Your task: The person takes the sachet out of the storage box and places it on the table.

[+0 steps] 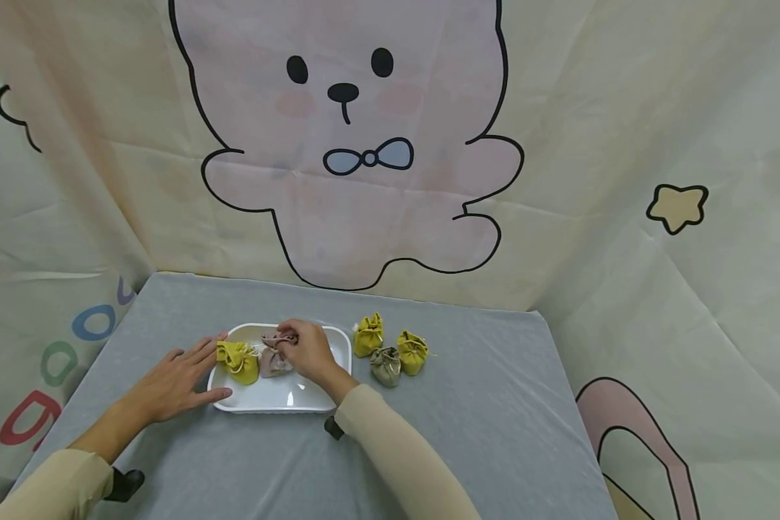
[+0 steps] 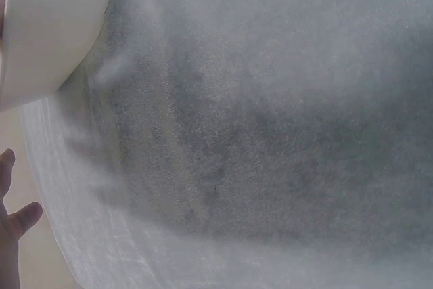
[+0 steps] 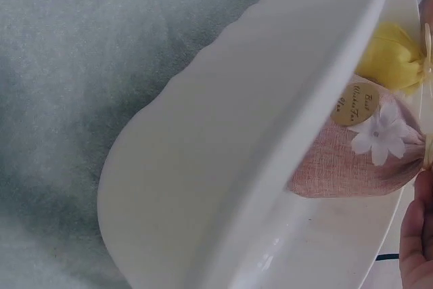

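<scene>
Clock is read from tray ctr, 12 toward the wall cloth. At 9 the left hand is laid along the end of the white tray, fingers spread & mostly straight, nothing gripped. Just inside, betw. 9 & 10, a yellow pouch is seen; next to it, approx. ctr, the pink pouch is pinched at its gathered neck by the right hand. Outside the rim, a second yellow pouch is set at approx. 2, a grey-green pouch at 3, a third yellow pouch farther out betw. them. Pink one is judged light, soft, prob. not slippery; it's best held by the neck, w/ the white flower left alone, as it may tear. Writing, L to R: betw. 8 & 9 a red shape can be read as "D"; on the pink pouch's round tag, "Best Wishes For You", a bit blurred. No brand can be made out.
</scene>
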